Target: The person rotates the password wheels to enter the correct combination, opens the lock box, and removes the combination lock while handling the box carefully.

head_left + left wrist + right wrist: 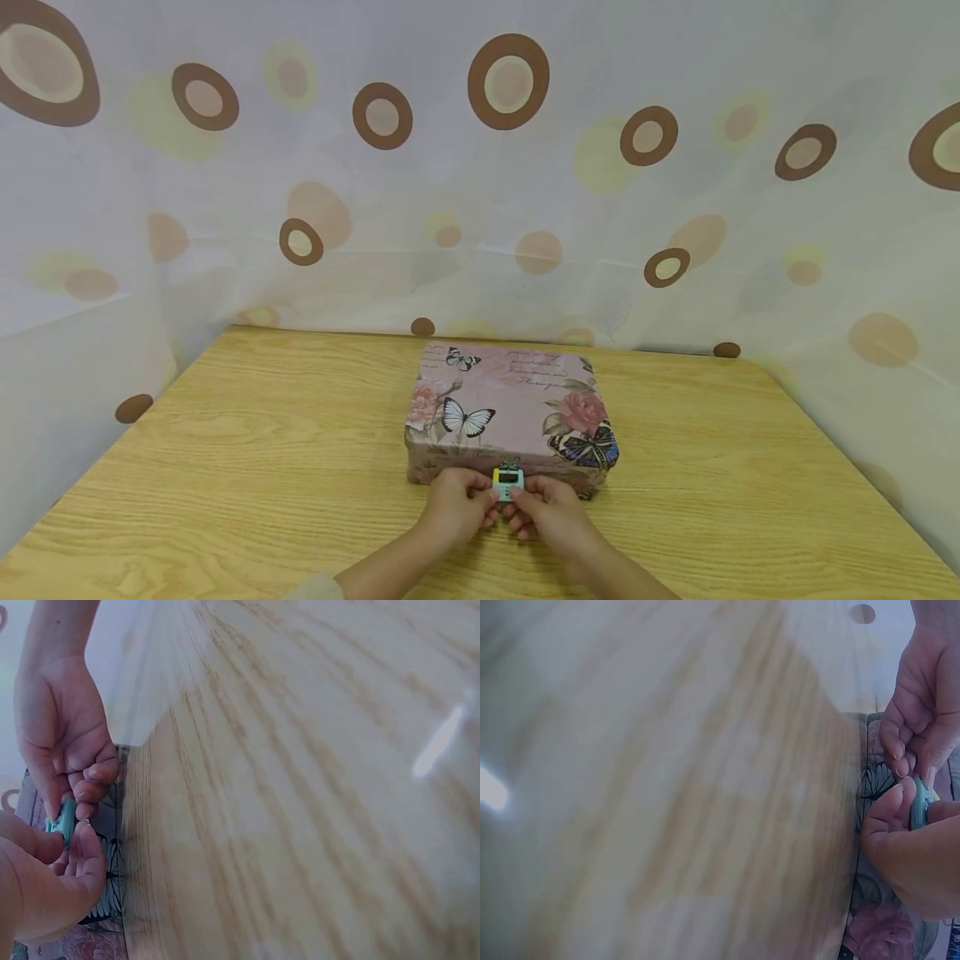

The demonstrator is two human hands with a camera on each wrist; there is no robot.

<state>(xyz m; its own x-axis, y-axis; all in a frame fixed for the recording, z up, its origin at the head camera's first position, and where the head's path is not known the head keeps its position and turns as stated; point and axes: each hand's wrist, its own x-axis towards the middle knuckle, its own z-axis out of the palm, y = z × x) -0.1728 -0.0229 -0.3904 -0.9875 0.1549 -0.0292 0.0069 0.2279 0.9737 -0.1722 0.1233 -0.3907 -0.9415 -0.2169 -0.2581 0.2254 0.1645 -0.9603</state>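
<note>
A pink box printed with butterflies and roses sits on the table, its lid down. At the front clasp is a small teal combination padlock with a yellow patch at its upper left corner. My left hand pinches the padlock's left side, thumb on its face. From the right, my right hand pinches the other side, its thumb near the number dials. In the left wrist view the padlock shows edge-on between both hands' fingertips. The right wrist view shows the padlock partly covered by fingers.
The wood-grain table extends to both sides of the box. A pale curtain with brown and yellow circles hangs along the back and sides, close behind the box.
</note>
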